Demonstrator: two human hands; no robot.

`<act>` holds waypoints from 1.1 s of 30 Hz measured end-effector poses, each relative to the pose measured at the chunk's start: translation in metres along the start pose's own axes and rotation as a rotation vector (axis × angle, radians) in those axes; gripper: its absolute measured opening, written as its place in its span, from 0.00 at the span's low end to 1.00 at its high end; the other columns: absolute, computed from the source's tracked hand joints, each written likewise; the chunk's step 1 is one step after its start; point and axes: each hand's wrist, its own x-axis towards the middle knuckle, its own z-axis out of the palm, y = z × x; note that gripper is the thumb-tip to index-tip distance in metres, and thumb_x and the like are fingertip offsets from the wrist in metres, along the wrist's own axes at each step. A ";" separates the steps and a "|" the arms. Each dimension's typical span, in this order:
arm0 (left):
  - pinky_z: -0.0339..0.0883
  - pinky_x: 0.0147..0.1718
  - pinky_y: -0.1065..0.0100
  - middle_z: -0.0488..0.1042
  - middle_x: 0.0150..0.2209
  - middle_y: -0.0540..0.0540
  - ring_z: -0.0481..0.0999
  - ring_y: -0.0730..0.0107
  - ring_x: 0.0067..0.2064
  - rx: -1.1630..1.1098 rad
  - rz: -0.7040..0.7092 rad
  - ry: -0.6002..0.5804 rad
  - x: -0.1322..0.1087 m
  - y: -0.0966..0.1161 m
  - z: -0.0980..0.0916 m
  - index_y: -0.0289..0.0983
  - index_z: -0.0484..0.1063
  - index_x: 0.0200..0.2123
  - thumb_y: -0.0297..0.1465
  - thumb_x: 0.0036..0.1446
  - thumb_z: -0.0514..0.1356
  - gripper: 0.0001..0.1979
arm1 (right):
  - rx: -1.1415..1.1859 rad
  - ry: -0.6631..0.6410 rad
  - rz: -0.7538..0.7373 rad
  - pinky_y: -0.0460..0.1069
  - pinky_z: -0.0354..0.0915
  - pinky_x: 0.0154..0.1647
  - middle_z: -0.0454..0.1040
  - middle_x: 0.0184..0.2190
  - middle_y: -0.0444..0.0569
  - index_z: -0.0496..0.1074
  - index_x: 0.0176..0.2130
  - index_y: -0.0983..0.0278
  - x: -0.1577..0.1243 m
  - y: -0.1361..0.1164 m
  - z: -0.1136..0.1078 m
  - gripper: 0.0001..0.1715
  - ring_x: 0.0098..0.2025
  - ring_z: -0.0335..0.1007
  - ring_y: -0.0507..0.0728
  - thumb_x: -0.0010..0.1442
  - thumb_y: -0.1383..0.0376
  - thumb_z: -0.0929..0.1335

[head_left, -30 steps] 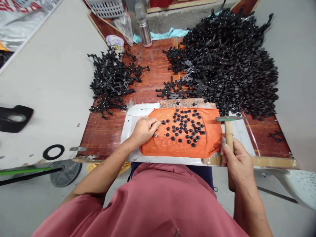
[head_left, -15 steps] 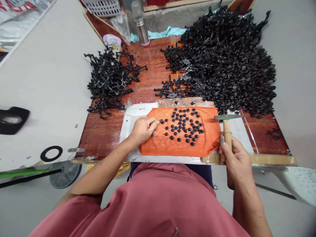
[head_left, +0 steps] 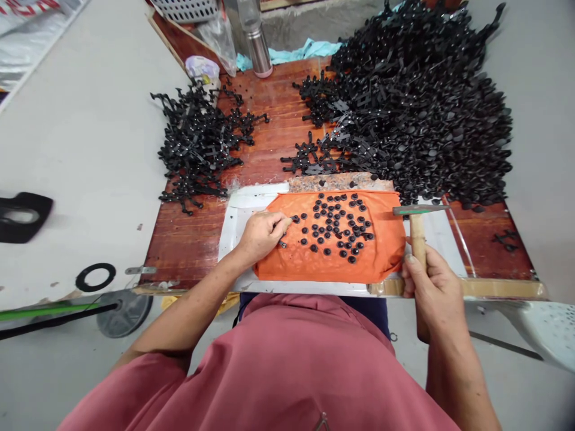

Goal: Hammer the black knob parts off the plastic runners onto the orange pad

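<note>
My right hand (head_left: 433, 284) is wrapped round the wooden handle of a hammer (head_left: 417, 239). The hammer's narrow metal head, with a green stripe, is held above the right edge of an orange cloth (head_left: 300, 263). On the left part of that cloth, the fingers of my left hand (head_left: 265, 233) are pinched on a small black plastic part (head_left: 283, 243), mostly hidden beneath them. One black round button-like piece (head_left: 296, 219) lies by my left fingertips. Several more black round pieces (head_left: 336, 221) are scattered over the middle of the cloth.
A large heap of black plastic parts (head_left: 417, 114) covers the table's right rear. A smaller pile of jointed black parts (head_left: 197, 143) lies at the left. Behind stand a steel flask (head_left: 259, 51) and a grey basket (head_left: 186, 11). A white perforated seat (head_left: 545, 329) is at right.
The view has shifted slightly. My left hand stays pinched in nearly the same place, and the hammer remains raised at the cloth's right edge in my right hand.
</note>
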 end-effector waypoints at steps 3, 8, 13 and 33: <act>0.59 0.40 0.63 0.75 0.24 0.49 0.70 0.67 0.29 0.038 0.038 -0.009 0.000 -0.002 0.000 0.39 0.70 0.23 0.34 0.68 0.56 0.19 | 0.000 0.008 0.010 0.48 0.58 0.17 0.66 0.24 0.39 0.72 0.39 0.56 0.000 0.000 0.000 0.16 0.18 0.58 0.50 0.66 0.48 0.72; 0.58 0.43 0.60 0.77 0.26 0.47 0.70 0.66 0.31 0.134 0.100 0.010 0.000 -0.004 -0.001 0.39 0.71 0.23 0.36 0.69 0.56 0.19 | -0.015 0.008 0.006 0.47 0.57 0.17 0.66 0.23 0.39 0.72 0.39 0.57 0.000 -0.001 0.001 0.16 0.18 0.59 0.50 0.67 0.48 0.72; 0.57 0.40 0.61 0.74 0.23 0.48 0.69 0.66 0.29 0.112 0.079 -0.020 0.005 -0.003 -0.003 0.39 0.67 0.22 0.35 0.68 0.56 0.20 | 0.003 0.014 -0.009 0.46 0.57 0.16 0.66 0.23 0.38 0.71 0.36 0.58 -0.001 -0.001 0.001 0.17 0.17 0.58 0.49 0.67 0.49 0.72; 0.56 0.41 0.62 0.74 0.24 0.48 0.70 0.66 0.31 0.080 0.042 -0.131 -0.037 0.020 0.009 0.39 0.68 0.24 0.37 0.72 0.50 0.22 | 0.002 0.028 0.006 0.45 0.59 0.18 0.66 0.23 0.37 0.71 0.39 0.59 -0.004 -0.009 0.003 0.11 0.19 0.59 0.49 0.67 0.55 0.71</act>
